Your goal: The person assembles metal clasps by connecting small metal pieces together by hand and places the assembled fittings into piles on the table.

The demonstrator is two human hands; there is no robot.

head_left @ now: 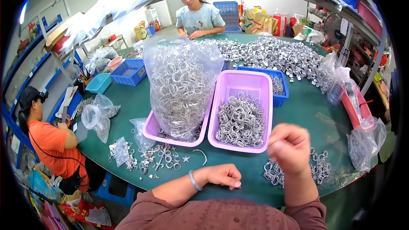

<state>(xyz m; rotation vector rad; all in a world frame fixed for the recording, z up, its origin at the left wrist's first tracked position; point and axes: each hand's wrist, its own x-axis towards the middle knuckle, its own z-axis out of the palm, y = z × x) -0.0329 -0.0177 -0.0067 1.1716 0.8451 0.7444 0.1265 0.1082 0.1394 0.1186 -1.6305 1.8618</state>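
Note:
My right hand is raised over the right part of the green table, its fingers closed in a pinch; whatever they hold, if anything, is hidden. Beneath it lies a loose pile of silver metal rings and links. My left hand rests near the table's front edge, fingers curled in and thumb pressed against them; I cannot make out anything in it. Beyond my hands a pink basket holds many silver metal links. Left of it, a large clear bag of links stands upright in another pink basket.
Silver rings, a star and a curved piece lie scattered at front left. Blue trays and a heap of flat metal pieces stand farther back. A red tray is at right. One person sits opposite; another, in orange, stands left.

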